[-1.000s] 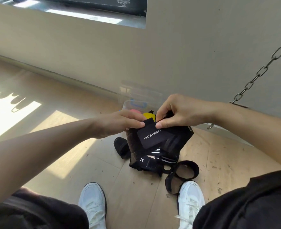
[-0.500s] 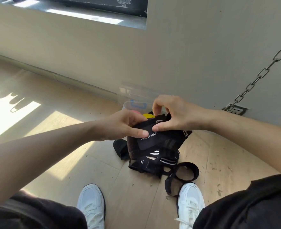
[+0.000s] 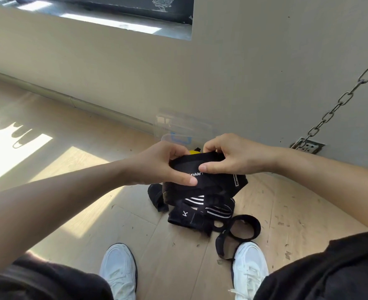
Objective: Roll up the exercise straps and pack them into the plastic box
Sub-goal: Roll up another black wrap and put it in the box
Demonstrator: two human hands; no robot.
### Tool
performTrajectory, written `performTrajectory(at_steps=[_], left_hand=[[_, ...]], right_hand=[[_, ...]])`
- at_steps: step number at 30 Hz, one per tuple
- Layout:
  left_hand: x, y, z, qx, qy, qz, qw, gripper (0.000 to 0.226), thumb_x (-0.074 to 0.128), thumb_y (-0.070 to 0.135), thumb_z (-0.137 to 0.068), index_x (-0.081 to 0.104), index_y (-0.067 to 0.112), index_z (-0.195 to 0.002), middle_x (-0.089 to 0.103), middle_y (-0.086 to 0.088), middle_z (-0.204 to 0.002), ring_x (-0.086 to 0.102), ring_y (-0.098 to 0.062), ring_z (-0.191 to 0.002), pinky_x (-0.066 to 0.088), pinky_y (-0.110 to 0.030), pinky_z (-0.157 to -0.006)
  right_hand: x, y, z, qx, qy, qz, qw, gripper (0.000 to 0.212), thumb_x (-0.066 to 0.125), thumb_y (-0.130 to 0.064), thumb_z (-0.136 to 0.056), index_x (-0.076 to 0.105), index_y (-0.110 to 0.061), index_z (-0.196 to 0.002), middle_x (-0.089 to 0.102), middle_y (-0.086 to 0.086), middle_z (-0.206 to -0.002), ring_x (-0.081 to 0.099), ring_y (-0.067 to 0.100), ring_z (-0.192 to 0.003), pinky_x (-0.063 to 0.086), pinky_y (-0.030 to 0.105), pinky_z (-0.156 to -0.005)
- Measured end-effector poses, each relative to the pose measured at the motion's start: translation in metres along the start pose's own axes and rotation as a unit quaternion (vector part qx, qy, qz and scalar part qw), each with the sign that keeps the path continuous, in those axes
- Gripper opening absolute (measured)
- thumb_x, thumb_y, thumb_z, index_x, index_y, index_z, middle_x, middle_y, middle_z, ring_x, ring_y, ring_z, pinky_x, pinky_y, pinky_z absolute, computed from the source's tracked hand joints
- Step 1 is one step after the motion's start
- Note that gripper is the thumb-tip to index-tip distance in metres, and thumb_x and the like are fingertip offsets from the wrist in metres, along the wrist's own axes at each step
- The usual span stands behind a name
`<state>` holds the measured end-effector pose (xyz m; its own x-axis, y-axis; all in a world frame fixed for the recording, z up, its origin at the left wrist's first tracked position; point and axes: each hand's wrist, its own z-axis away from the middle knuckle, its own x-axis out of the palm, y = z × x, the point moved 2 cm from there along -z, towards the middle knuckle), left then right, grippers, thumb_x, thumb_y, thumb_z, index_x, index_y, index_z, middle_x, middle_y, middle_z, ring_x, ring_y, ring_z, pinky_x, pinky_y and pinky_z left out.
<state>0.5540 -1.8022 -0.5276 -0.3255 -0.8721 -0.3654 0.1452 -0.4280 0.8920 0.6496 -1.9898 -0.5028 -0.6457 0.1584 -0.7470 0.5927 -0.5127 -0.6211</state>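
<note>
The black strap [image 3: 215,180] with white lettering sat between both hands, above the floor. The left hand [image 3: 161,167] pinched its near left edge, thumb flat on the front face and fingers curled behind. The right hand [image 3: 235,156] gripped its top fold, thumb pressed on the front beside the lettering and fingers hooked over the upper edge. The rest of the strap hung into a tangle of straps [image 3: 200,213] on the wooden floor [image 3: 92,213]; how many lay in that tangle could not be counted, though one open loop [image 3: 245,230] spread out at its right, touching the right white shoe [image 3: 250,267]. There were two shoes, the left one [image 3: 118,271] well apart from the pile. One clear plastic box [image 3: 183,128] stood past the hands against the wall [image 3: 243,72], its lower part hidden by them, with something yellow [image 3: 194,151] showing just in front of it. One metal chain [image 3: 339,100] ran down to a plate [image 3: 307,146] at the right.
</note>
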Motion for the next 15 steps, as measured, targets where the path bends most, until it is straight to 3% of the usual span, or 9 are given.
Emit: performTrajectory(at_steps=[4,8,12,15], left_hand=[[0.002,0.006,-0.001,0.011,0.013,-0.026,1.0,0.031,0.088,0.017,-0.08,0.072,0.006,-0.104,0.075,-0.017,-0.099,0.074,-0.033,-0.094,0.06,-0.053,-0.088],[-0.006,0.0,-0.001,-0.007,-0.002,-0.014,1.0,0.031,0.085,0.014,-0.083,0.071,0.007,-0.109,0.076,-0.013,-0.104,0.074,-0.033,-0.1,0.057,-0.055,-0.094],[-0.012,-0.006,0.001,-0.009,-0.043,-0.032,0.999,0.029,0.081,0.013,-0.087,0.069,0.002,-0.111,0.077,-0.009,-0.108,0.073,-0.029,-0.104,0.058,-0.044,-0.095],[-0.019,-0.009,0.003,-0.006,-0.053,-0.084,0.995,0.031,0.077,0.028,-0.091,0.069,-0.001,-0.101,0.075,-0.013,-0.1,0.072,-0.027,-0.097,0.056,-0.044,-0.092]], right_hand=[[0.005,-0.005,0.0,0.001,0.022,0.052,0.998,0.039,0.084,-0.051,-0.074,0.065,-0.017,-0.081,0.063,-0.002,-0.071,0.058,0.007,-0.062,0.041,0.018,-0.051],[0.005,-0.007,-0.004,-0.01,0.028,0.016,0.999,0.03,0.085,-0.038,-0.078,0.069,-0.012,-0.08,0.066,0.009,-0.074,0.061,0.015,-0.063,0.044,0.027,-0.053],[-0.001,0.001,-0.001,0.01,-0.03,-0.047,0.998,0.019,0.083,-0.03,-0.082,0.073,-0.015,-0.085,0.071,0.006,-0.079,0.069,0.018,-0.071,0.051,0.026,-0.057],[-0.008,0.006,0.004,0.042,-0.074,-0.073,0.994,0.014,0.079,-0.032,-0.086,0.072,-0.019,-0.089,0.074,-0.003,-0.08,0.072,0.012,-0.074,0.05,0.019,-0.062]])
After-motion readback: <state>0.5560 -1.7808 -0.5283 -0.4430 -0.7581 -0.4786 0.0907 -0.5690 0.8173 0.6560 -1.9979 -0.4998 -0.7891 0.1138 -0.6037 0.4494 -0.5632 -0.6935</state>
